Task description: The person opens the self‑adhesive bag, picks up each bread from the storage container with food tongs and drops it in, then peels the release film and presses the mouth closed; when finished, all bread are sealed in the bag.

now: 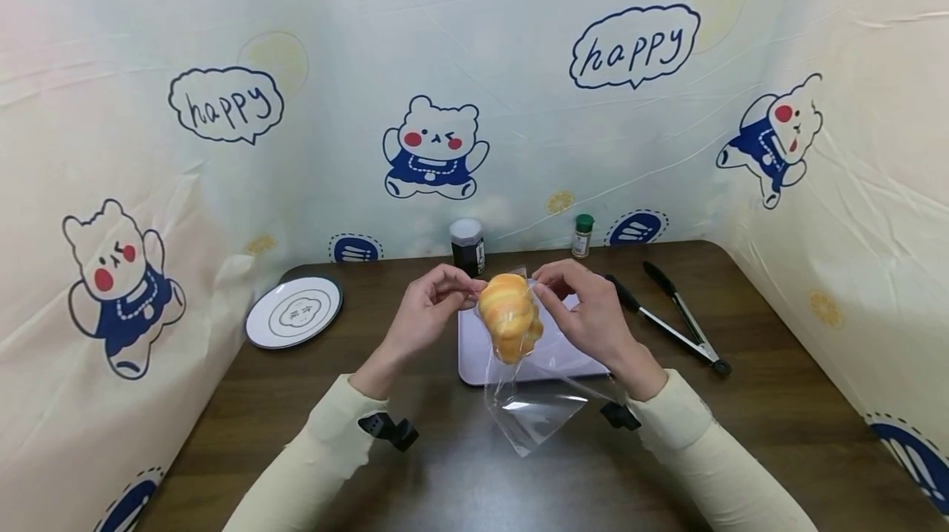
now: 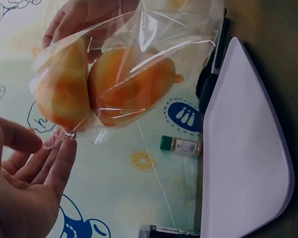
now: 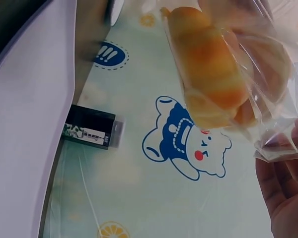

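Note:
A clear plastic bag hangs in front of me with golden-brown bread rolls inside. Two rolls show side by side through the plastic in the left wrist view. My left hand pinches one edge of the bag between thumb and fingers, beside the bread. On the other side, the right hand pinches the bag's plastic, its fingers under a fold in the right wrist view. The bag's lower part drapes loosely above a lilac tray.
At the left lies a white plate with a dark rim. Black-handled metal tongs rest right of the tray. Along the back edge stand a dark jar with a pale lid and a small green-capped bottle. A printed cloth hangs around the table.

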A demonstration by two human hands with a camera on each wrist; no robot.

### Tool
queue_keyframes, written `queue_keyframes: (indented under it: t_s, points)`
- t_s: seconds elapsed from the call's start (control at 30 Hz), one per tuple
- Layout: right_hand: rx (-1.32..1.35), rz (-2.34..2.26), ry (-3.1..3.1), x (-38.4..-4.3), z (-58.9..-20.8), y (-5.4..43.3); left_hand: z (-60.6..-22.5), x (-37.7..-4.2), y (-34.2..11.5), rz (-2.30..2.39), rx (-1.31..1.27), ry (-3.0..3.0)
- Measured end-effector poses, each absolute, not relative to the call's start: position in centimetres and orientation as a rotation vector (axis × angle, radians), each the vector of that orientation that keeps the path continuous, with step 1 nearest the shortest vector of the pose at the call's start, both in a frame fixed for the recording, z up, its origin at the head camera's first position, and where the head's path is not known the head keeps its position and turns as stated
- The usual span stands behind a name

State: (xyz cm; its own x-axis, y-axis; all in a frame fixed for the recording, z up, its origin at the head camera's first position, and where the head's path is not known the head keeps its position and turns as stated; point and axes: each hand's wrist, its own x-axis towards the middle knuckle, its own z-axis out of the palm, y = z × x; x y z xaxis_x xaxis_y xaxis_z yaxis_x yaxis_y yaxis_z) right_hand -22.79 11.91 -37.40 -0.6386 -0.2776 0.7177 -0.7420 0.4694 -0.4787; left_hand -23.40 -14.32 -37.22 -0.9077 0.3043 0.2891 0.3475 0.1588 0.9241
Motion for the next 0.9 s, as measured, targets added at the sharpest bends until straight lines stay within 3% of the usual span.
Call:
queue_keyframes:
  t_s: [0.47,0.9]
  points:
    - [0.745,1.196,-1.996,-22.7,-37.3,12.1,-37.0,-23.3,-14.1,-1.607,-0.644,-2.535]
    - [0.683,1.173,-2.032,-23.3,-37.6,12.4,-36.0,-23.4,-14.6,-1.674,-0.767,-2.481]
